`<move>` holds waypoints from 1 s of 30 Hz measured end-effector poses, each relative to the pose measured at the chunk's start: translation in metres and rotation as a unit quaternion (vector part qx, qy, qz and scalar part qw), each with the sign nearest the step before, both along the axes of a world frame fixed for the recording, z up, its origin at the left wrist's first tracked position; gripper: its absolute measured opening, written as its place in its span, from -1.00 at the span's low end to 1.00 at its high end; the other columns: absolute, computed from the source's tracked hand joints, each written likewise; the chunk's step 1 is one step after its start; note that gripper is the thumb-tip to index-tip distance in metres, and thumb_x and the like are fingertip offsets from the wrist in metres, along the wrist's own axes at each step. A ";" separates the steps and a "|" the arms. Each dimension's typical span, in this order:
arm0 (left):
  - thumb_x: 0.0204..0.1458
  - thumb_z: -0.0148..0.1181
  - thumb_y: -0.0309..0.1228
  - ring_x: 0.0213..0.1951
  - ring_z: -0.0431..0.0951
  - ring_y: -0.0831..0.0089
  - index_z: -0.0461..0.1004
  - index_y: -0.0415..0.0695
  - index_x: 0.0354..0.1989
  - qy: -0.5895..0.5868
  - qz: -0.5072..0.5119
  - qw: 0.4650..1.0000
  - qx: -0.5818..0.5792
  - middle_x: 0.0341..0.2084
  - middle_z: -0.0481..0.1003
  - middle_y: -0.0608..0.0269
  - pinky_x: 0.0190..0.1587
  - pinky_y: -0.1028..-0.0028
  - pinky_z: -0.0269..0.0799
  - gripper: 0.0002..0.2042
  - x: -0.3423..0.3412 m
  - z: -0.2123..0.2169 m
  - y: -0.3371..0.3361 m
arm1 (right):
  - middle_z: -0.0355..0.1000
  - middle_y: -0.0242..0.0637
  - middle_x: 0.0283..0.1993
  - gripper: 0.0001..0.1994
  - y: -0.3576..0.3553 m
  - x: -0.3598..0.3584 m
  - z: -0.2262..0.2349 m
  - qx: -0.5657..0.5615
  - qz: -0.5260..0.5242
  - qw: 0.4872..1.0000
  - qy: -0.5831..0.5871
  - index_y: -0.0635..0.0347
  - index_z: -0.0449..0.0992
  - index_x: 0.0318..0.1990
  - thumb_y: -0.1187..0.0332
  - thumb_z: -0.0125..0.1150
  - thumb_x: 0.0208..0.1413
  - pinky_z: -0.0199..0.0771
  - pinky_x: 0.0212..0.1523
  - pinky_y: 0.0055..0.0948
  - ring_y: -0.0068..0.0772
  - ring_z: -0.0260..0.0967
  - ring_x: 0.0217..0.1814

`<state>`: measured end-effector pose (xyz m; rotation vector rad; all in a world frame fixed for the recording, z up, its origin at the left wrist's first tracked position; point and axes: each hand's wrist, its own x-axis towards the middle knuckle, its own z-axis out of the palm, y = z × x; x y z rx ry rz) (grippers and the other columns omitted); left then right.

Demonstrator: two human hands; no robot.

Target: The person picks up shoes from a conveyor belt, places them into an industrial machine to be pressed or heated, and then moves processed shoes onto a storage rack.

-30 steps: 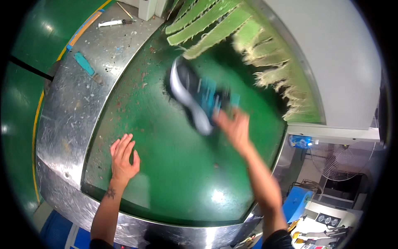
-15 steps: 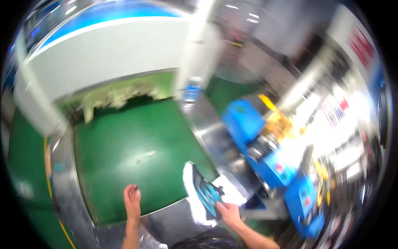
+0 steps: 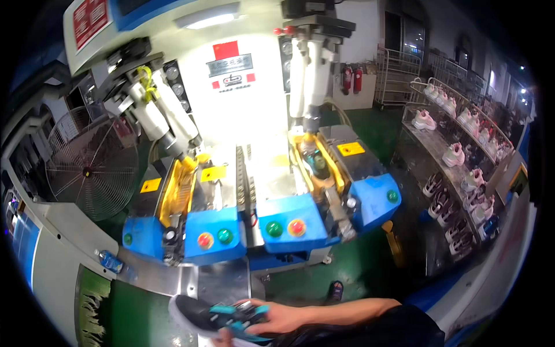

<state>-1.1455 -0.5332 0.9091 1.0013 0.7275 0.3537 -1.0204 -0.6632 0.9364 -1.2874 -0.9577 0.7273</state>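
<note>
A black sneaker with turquoise straps and a white sole point(image 3: 193, 311) lies sideways at the lower edge, toe toward the left. My right hand point(image 3: 274, 318) is closed round its upper near the ankle opening. Of my left hand point(image 3: 223, 338) only some fingers show, pressed against the sneaker's near side. Beyond stands a two-station machine with blue front housings point(image 3: 215, 234). In its right station another dark and turquoise shoe point(image 3: 317, 165) sits between yellow side pieces, under a white cylinder. The yellow cradle point(image 3: 176, 191) of the left station shows no shoe.
Green and red buttons point(image 3: 296, 227) sit on the housings. A steel ledge point(image 3: 217, 283) runs before the machine. To the left are a large fan point(image 3: 87, 172) and a blue-labelled bottle point(image 3: 108, 261). Shoes stand on a rack point(image 3: 430, 141) at the right.
My view has swung right, from the green floor opening to the machine. My left hand, apart and empty before, now touches the sneaker. My right hand still holds it.
</note>
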 end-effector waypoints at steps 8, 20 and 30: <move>0.03 0.16 -0.53 0.28 0.11 0.15 -0.12 -0.17 0.31 -0.178 -0.319 0.920 0.145 0.25 0.09 -0.03 0.26 0.25 0.09 -0.29 0.186 0.021 -0.179 | 0.45 -0.34 -0.21 -0.68 -0.288 0.096 -0.067 0.099 -0.484 0.806 0.327 0.24 0.40 -0.08 0.16 -0.07 0.25 0.43 -0.15 -0.43 -0.47 0.42 -0.23; -0.22 0.23 -0.39 0.03 0.31 -0.11 0.02 -0.38 0.17 -0.010 -0.226 0.802 0.553 -0.01 0.26 -0.27 0.10 0.22 0.26 -0.25 0.604 -0.071 -0.274 | 0.31 -0.44 -0.28 -0.72 -0.372 0.075 -0.050 0.041 -0.592 0.713 0.373 0.24 0.33 -0.04 0.28 0.06 0.16 0.28 -0.31 -0.59 -0.64 0.25 -0.31; -0.11 0.22 -0.56 -0.34 0.56 0.45 0.44 -0.23 -0.10 -0.036 -0.506 0.831 0.228 -0.34 0.55 0.16 -0.26 0.44 0.49 -0.67 0.556 0.063 -0.196 | 0.16 -0.58 -0.54 -0.88 -0.367 0.115 -0.033 -0.006 -0.549 0.775 0.312 0.12 0.30 -0.19 0.35 0.03 0.17 0.09 -0.61 -0.62 -0.73 0.09 -0.55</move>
